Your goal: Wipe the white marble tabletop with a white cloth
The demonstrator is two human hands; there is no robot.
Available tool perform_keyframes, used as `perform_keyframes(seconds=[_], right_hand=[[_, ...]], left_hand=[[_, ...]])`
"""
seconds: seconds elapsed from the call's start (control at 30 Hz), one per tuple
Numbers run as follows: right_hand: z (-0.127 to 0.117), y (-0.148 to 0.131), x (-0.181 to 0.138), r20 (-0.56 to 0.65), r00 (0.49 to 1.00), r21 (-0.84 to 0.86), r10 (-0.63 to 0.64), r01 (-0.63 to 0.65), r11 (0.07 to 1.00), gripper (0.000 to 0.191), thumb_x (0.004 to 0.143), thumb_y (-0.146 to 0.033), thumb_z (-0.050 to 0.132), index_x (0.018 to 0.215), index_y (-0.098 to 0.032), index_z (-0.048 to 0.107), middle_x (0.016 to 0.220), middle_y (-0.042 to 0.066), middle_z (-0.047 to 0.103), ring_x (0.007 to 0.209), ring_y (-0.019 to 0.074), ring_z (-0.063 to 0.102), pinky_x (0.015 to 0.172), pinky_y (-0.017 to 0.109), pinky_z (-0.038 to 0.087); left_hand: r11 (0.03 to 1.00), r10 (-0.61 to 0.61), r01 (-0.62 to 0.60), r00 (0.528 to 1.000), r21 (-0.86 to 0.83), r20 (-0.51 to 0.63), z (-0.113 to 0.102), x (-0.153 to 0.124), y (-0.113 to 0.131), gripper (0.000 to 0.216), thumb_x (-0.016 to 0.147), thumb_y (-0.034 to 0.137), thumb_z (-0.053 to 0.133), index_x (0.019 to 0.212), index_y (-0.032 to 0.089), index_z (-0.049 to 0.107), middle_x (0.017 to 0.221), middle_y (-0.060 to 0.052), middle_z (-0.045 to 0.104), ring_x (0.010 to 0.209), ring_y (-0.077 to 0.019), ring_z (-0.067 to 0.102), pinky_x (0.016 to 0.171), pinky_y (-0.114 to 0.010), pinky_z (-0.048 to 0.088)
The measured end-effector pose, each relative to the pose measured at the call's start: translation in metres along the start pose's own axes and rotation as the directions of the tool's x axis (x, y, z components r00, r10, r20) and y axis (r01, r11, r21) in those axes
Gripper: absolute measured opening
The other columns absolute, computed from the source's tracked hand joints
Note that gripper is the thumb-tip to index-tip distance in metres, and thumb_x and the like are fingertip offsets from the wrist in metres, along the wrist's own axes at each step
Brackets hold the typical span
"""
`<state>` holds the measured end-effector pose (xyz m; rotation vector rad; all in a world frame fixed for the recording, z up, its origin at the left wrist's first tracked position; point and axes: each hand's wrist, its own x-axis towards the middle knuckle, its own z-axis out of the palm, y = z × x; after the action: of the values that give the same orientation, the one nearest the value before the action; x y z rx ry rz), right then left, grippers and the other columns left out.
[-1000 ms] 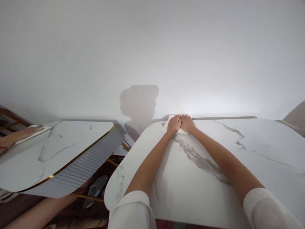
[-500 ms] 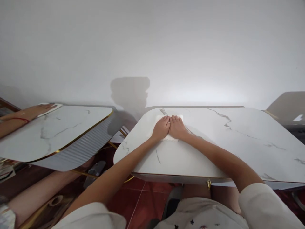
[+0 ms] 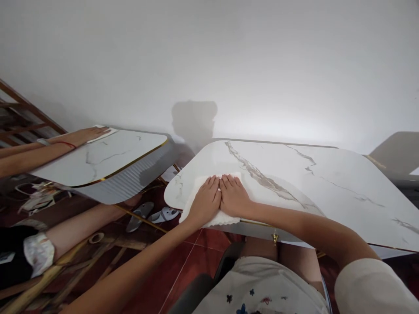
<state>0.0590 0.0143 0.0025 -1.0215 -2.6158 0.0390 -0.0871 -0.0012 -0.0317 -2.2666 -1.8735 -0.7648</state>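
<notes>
A white cloth (image 3: 225, 219) lies at the near left part of a white marble-patterned tabletop (image 3: 340, 183), its scalloped edge hanging over the front rim. Flat on that cloth rests my left hand (image 3: 206, 198), fingers stretched out and pointing away from me. My right hand (image 3: 234, 195) presses down right beside it, also flat and open, the two hands touching at thumbs and forefingers. Both palms and the cloth beneath them are hidden.
On the left, a co-worker's hand (image 3: 94, 132) lies on another white cloth (image 3: 109, 131) on a second marble-patterned table (image 3: 124, 150). A white wall (image 3: 262, 65) stands behind both tables. Below are a small gold knob (image 3: 275, 237), bamboo-like poles (image 3: 65, 270) and grey slippers (image 3: 140, 216).
Both my hands have slid the cloth from the far part of the tabletop toward me, to the front edge. The view has shifted, showing more of the co-worker's arms.
</notes>
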Motion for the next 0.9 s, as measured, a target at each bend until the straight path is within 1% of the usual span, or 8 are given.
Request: perform_keyframes(seconds=[0.07, 0.17, 0.27, 0.37, 0.47, 0.63, 0.77, 0.9], right_hand=[[-0.006, 0.012, -0.010, 0.016, 1.000, -0.002, -0.001, 0.001, 1.000, 0.057, 0.092, -0.023, 0.036, 0.143, 0.002, 0.036, 0.149, 0.019, 0.036, 0.139, 0.0290, 0.027, 0.114, 0.043, 0.018], [-0.015, 0.039, -0.015, 0.041, 0.999, -0.025, 0.034, -0.033, 0.999, 0.054, 0.095, -0.023, 0.031, 0.144, -0.001, 0.036, 0.149, 0.017, 0.036, 0.139, 0.0267, 0.028, 0.114, 0.042, 0.020], [-0.021, 0.069, -0.008, 0.048, 0.996, -0.067, 0.074, -0.070, 0.995, 0.052, 0.097, -0.021, 0.025, 0.145, -0.002, 0.034, 0.150, 0.015, 0.034, 0.139, 0.0261, 0.028, 0.113, 0.042, 0.021], [-0.023, 0.098, 0.009, 0.060, 0.991, -0.086, 0.124, -0.118, 0.989, 0.052, 0.098, -0.021, 0.023, 0.146, -0.003, 0.033, 0.151, 0.013, 0.033, 0.140, 0.0261, 0.027, 0.113, 0.042, 0.020], [-0.022, 0.122, 0.033, 0.063, 0.987, -0.089, 0.149, -0.143, 0.986, 0.052, 0.099, -0.022, 0.022, 0.146, -0.005, 0.032, 0.152, 0.012, 0.032, 0.140, 0.0253, 0.026, 0.113, 0.042, 0.020], [-0.014, 0.157, 0.080, 0.033, 0.990, -0.115, 0.138, -0.134, 0.984, 0.050, 0.098, -0.022, 0.025, 0.145, -0.005, 0.034, 0.150, 0.013, 0.035, 0.138, 0.0250, 0.029, 0.112, 0.040, 0.022], [-0.003, 0.182, 0.118, 0.013, 0.991, -0.131, 0.133, -0.130, 0.983, 0.049, 0.098, -0.021, 0.027, 0.145, -0.006, 0.035, 0.150, 0.013, 0.036, 0.138, 0.0245, 0.030, 0.111, 0.040, 0.022], [0.001, 0.209, 0.143, -0.001, 0.983, -0.131, 0.181, -0.180, 0.975, 0.049, 0.098, -0.020, 0.025, 0.145, -0.007, 0.035, 0.150, 0.013, 0.035, 0.138, 0.0246, 0.028, 0.111, 0.041, 0.022]], left_hand=[[0.999, -0.005, 0.006, 1.000, -0.038, 0.028, 0.002, 0.005, 0.015, 0.052, 0.089, 0.028, 0.029, 0.133, 0.006, 0.046, 0.141, -0.017, 0.047, 0.134, -0.0257, 0.040, 0.115, -0.044, 0.030], [0.992, -0.014, 0.018, 0.999, -0.126, 0.030, 0.006, 0.026, 0.036, 0.047, 0.090, 0.028, 0.032, 0.130, 0.010, 0.049, 0.139, -0.015, 0.051, 0.131, -0.0250, 0.044, 0.113, -0.044, 0.033], [0.979, 0.001, -0.002, 1.000, -0.202, -0.003, 0.013, 0.058, 0.051, 0.042, 0.091, 0.025, 0.030, 0.124, 0.013, 0.053, 0.135, -0.013, 0.054, 0.128, -0.0241, 0.047, 0.111, -0.043, 0.035], [0.976, 0.030, -0.033, 0.999, -0.213, -0.018, 0.024, 0.093, 0.056, 0.039, 0.090, 0.017, 0.029, 0.116, 0.014, 0.057, 0.129, -0.013, 0.058, 0.125, -0.0232, 0.049, 0.109, -0.041, 0.037], [0.987, 0.040, -0.043, 0.999, -0.155, -0.021, 0.038, 0.127, 0.050, 0.037, 0.088, 0.014, 0.031, 0.116, 0.014, 0.056, 0.130, -0.012, 0.057, 0.127, -0.0241, 0.047, 0.111, -0.041, 0.034], [0.999, 0.008, -0.009, 0.999, -0.032, -0.033, 0.061, 0.179, 0.024, 0.041, 0.086, 0.011, 0.033, 0.122, 0.008, 0.053, 0.134, -0.017, 0.053, 0.130, -0.0261, 0.044, 0.113, -0.040, 0.030], [0.999, 0.032, -0.031, 0.998, 0.032, -0.057, 0.075, 0.216, 0.006, 0.038, 0.086, 0.011, 0.034, 0.116, 0.009, 0.057, 0.122, -0.016, 0.060, 0.121, -0.0250, 0.051, 0.107, -0.037, 0.036], [0.997, 0.010, -0.006, 0.998, 0.075, -0.058, 0.087, 0.253, 0.005, 0.033, 0.088, 0.011, 0.034, 0.109, 0.009, 0.059, 0.113, -0.016, 0.064, 0.115, -0.0248, 0.055, 0.104, -0.037, 0.037]])
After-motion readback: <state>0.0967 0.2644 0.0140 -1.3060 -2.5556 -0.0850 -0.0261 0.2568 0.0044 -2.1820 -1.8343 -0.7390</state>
